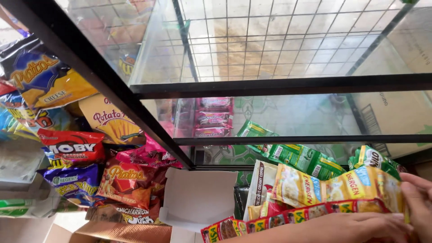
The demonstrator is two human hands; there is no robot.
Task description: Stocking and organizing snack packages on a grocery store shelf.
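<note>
A strip of yellow sachets point(333, 186) stretches across the lower right, over a strip of red sachets point(288, 218). My right hand point(418, 202) comes in from the right edge and pinches the right end of the yellow strip. My left hand point(360, 227) lies along the bottom edge just under the red strip, and its fingertips close on the same end of the yellow strip. Green sachets point(297, 155) lie behind the two strips, against the glass. A white and brown sachet pack point(261, 182) stands to their left.
A glass display case with black frame bars point(288, 85) fills the upper view, with pink packs point(213, 118) inside it. Several chip and snack bags point(126, 182) hang at the left. An open white box point(198, 198) sits at bottom centre. A cardboard box point(396, 112) shows through the glass.
</note>
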